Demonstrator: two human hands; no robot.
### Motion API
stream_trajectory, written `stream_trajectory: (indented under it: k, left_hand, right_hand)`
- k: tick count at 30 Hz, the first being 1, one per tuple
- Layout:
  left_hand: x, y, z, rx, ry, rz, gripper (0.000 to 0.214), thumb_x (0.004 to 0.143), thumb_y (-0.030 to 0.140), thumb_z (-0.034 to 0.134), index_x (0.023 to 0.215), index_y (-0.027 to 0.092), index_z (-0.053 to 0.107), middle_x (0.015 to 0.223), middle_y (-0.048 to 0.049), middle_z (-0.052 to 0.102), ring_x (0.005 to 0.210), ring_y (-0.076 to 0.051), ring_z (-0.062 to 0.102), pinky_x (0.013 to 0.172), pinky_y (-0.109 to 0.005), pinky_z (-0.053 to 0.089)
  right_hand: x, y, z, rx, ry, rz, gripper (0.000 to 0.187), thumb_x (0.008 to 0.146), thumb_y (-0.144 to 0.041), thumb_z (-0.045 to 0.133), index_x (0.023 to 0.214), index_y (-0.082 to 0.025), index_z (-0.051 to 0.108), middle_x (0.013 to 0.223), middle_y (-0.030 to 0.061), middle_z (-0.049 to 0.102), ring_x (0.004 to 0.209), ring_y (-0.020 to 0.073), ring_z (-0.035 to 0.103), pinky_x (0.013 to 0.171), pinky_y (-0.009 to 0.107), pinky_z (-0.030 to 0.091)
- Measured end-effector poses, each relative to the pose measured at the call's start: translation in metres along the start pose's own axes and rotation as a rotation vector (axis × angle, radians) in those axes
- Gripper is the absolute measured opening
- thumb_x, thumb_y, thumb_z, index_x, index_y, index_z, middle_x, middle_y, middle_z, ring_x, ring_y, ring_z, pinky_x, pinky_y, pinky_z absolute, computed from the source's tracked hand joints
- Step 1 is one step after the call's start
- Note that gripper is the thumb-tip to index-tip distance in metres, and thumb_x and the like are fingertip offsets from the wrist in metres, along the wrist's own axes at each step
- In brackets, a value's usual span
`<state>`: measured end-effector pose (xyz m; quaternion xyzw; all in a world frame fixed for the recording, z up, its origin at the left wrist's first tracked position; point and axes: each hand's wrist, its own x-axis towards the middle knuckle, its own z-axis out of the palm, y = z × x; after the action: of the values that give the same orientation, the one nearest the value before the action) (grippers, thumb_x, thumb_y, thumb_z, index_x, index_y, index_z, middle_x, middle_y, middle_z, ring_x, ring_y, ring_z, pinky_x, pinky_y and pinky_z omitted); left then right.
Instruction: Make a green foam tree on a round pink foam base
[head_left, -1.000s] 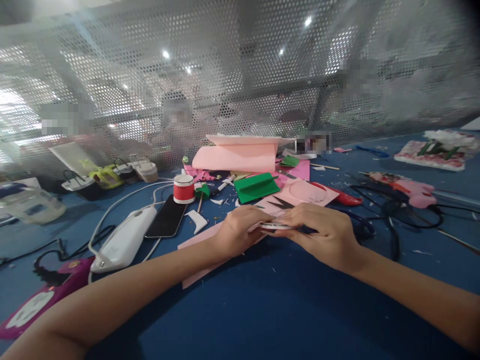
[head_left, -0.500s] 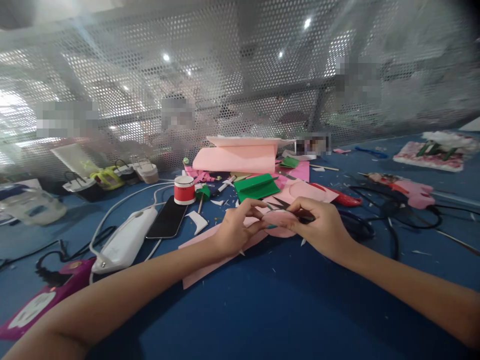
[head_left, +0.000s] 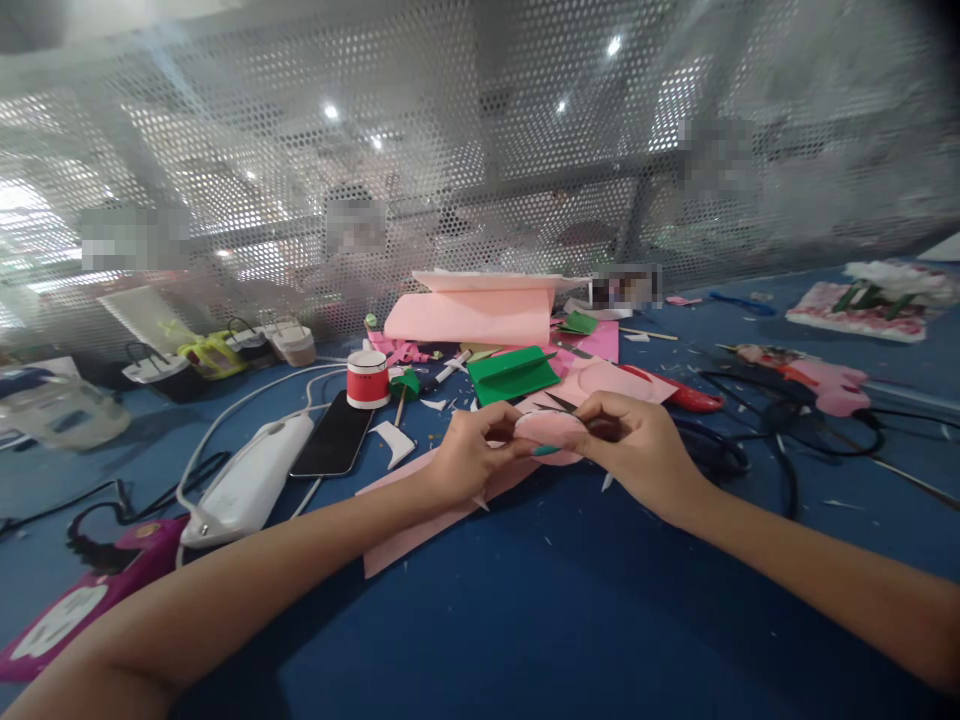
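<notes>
One round disc (head_left: 551, 428), nearly edge-on earlier, now shows pink surface.

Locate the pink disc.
In the head view, the pink disc is just right of centre, pinched between the left hand and right hand, nearer than the green paper.

Muted light, small glare spots (head_left: 614, 46), dark upper-right corner
</notes>
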<state>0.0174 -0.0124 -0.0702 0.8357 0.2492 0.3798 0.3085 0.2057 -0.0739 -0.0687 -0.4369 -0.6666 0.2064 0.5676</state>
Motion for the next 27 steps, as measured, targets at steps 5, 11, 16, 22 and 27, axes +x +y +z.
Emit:
stream_trajectory:
  k: [5,11,16,22,27]
  left_hand:
    - [-0.005,0.004,-0.002,0.273,0.033,0.255,0.012,0.081,0.025,0.063,0.086,0.014,0.065,0.076,-0.0041,0.071,0.067,-0.012,0.065,0.062,-0.022,0.05]
    - [-0.008,0.004,-0.001,0.378,0.076,0.402,0.013,0.083,0.025,0.061,0.089,0.014,0.064,0.076,-0.0057,0.07,0.067,-0.013,0.065,0.061,-0.022,0.05]
    - [-0.008,0.003,-0.001,0.417,0.069,0.468,0.014,0.085,0.026,0.058,0.091,0.015,0.064,0.076,-0.007,0.07,0.068,-0.014,0.065,0.063,-0.024,0.051]
    - [-0.009,0.009,-0.002,0.452,-0.009,0.526,0.021,0.084,0.019,0.057,0.104,0.014,0.061,0.085,-0.01,0.072,0.077,-0.016,0.067,0.068,-0.026,0.053]
    - [-0.007,0.012,-0.003,0.378,-0.033,0.415,0.02,0.083,0.023,0.06,0.101,0.014,0.062,0.09,-0.0099,0.072,0.081,-0.017,0.069,0.069,-0.025,0.053]
  right_hand:
    - [-0.002,-0.003,-0.004,-0.212,-0.006,-0.293,0.014,0.076,-0.031,0.071,0.075,-0.018,0.065,0.066,-0.0001,0.063,0.06,0.0111,0.058,0.055,0.023,0.046]
    - [-0.003,0.0,-0.007,-0.258,0.004,-0.42,0.009,0.08,-0.026,0.067,0.075,-0.02,0.063,0.07,0.0024,0.066,0.065,0.0136,0.062,0.059,0.025,0.049]
    - [-0.005,-0.005,-0.005,-0.366,0.0,-0.485,0.015,0.079,-0.031,0.068,0.075,-0.019,0.06,0.069,0.0024,0.065,0.063,0.0134,0.06,0.059,0.026,0.048]
    - [-0.007,-0.007,-0.002,-0.395,-0.012,-0.499,0.017,0.082,-0.03,0.064,0.072,-0.018,0.059,0.063,0.0012,0.063,0.057,0.0108,0.057,0.053,0.023,0.045]
    - [-0.008,-0.008,-0.004,-0.342,0.08,-0.444,0.015,0.081,-0.029,0.066,0.072,-0.019,0.059,0.066,0.0019,0.066,0.061,0.0125,0.062,0.055,0.023,0.048]
